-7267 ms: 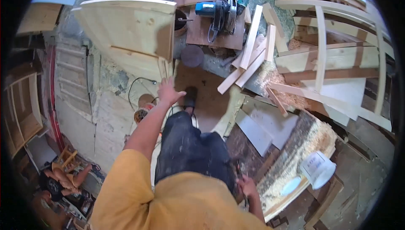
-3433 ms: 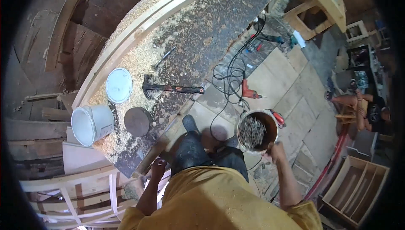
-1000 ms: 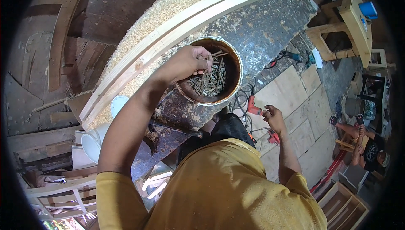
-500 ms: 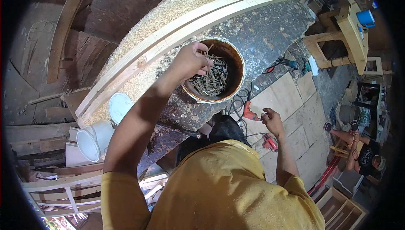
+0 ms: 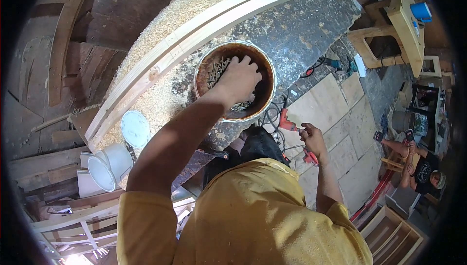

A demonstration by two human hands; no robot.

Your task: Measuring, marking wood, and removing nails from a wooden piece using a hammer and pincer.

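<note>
My left hand (image 5: 239,81) is down inside a rusty metal can (image 5: 272,75) of nails (image 5: 215,72), its fingers bent and spread over them; its fingertips are partly hidden. The can stands on the dark, speckled worktop (image 5: 311,31), beside a long curved double rail of pale wood (image 5: 194,36). My right hand (image 5: 311,136) hangs in the air right of my body, fingers loosely bent and apart. In the view it overlaps the nose of a red drill (image 5: 286,121) lying on the floor with cables. A white lid (image 5: 135,128) and white bucket (image 5: 111,167) lie left of my left forearm.
A seated person (image 5: 421,167) is at the right. A second red tool (image 5: 309,157) lies on the floor. A wooden stand (image 5: 406,31) with a blue cup is at upper right. Pale wood shavings (image 5: 170,14) edge the worktop; curved frames (image 5: 82,226) lie at lower left.
The can, earlier low by my right hand, now stands on the worktop. My left hand, pinching nails half a second ago, has moved deeper and rightward into the can, fingers spreading.
</note>
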